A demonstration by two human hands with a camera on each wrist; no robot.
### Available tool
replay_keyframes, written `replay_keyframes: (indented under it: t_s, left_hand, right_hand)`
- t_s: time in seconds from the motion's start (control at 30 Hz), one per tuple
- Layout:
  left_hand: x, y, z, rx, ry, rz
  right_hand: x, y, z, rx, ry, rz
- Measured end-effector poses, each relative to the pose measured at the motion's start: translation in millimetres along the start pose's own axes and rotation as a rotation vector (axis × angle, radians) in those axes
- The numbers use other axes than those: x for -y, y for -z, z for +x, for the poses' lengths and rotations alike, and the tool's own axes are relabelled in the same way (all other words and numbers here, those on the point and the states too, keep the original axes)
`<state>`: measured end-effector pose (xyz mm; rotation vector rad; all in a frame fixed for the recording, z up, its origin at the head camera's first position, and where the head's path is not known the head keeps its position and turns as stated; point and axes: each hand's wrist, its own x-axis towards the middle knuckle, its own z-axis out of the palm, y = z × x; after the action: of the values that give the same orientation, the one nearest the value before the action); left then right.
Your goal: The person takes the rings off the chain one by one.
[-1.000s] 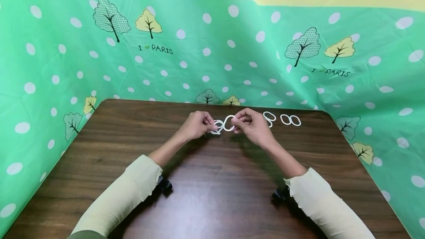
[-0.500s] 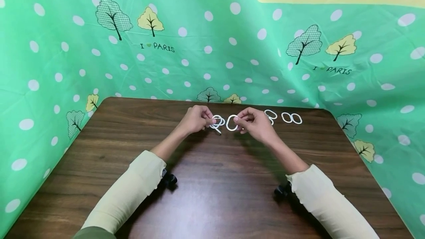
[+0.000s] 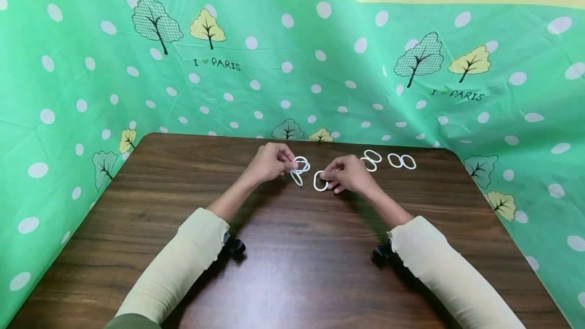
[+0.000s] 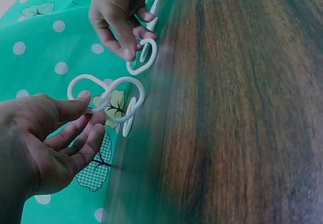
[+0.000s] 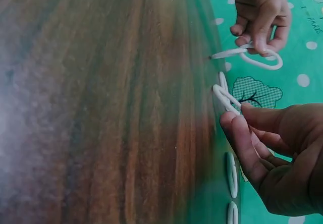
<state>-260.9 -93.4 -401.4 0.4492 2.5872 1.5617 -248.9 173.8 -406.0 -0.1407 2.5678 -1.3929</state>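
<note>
Finger and thumb of my left hand pinch linked white oval rings, held up as a short chain. One more white ring, seen edge-on in the right wrist view, hangs from the chain toward the tabletop. To the right and a little nearer me, my right hand pinches a single white ring between thumb and fingertips. This ring stands apart from the chain, with a small gap between them in the head view. The parts of the rings under my fingertips are hidden.
Two white rings lie beyond my right hand, and another touching pair lies farther right near the far edge. The dark wooden table ends at a green dotted curtain.
My right hand has drawn its ring away from the chain and lowered it toward me. The left hand has risen slightly; its hanging ring now swings below the others. The pair behind my right hand shows more fully.
</note>
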Motion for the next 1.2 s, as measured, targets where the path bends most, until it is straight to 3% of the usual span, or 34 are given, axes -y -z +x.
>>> replay_keyframes:
  t_s: [0.23,0.43,0.53,0.83,1.03,1.2]
  left_hand:
    - [-2.7,-0.7,0.2,-0.004,-0.005,-0.003]
    - [-4.3,-2.5,-0.8,-0.003,-0.006,0.002]
    - [-4.3,-3.2,-0.8,-0.001,-0.002,0.002]
    - [-5.0,-4.9,0.0,0.008,-0.032,0.011]
    - [-4.8,-5.2,-1.1,0.011,-0.05,0.015]
    - [-5.4,-5.3,-2.1,0.025,-0.066,-0.009]
  right_hand:
    - [3.1,-0.5,8.1,0.013,-0.059,-0.034]
    - [3.7,-0.2,11.0,0.018,-0.054,-0.024]
    - [5.4,-0.1,11.1,0.009,-0.002,-0.015]
    - [23.8,-3.1,10.1,-0.012,0.264,-0.013]
    - [35.4,-10.7,9.8,0.058,0.311,-0.05]
    - [40.2,-13.7,8.8,0.048,0.329,-0.07]
